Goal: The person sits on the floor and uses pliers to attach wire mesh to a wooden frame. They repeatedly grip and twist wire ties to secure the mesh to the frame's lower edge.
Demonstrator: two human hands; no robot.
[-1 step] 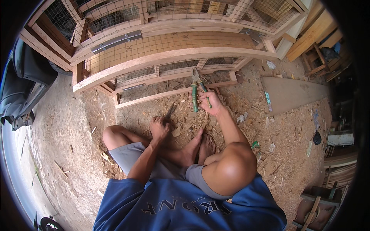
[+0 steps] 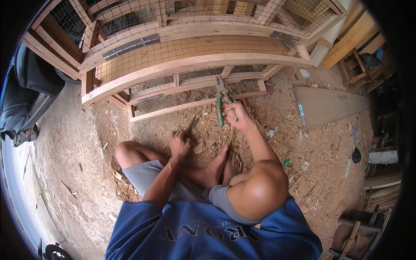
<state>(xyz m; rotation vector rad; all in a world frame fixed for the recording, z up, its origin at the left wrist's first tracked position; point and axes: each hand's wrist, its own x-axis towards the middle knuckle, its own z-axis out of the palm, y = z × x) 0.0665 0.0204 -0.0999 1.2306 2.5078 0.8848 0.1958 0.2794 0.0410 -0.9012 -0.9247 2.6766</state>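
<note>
Blue shirt [image 2: 208,250], dark lettering [image 2: 213,234]; green-handled pliers [image 2: 219,106] in right grip [image 2: 237,116].

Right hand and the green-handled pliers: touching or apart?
Touching. The head view shows it: the right hand grips the green-handled pliers by the handle on the right.

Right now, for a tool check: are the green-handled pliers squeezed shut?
No, the pliers in the right hand have handles spread apart.
</note>
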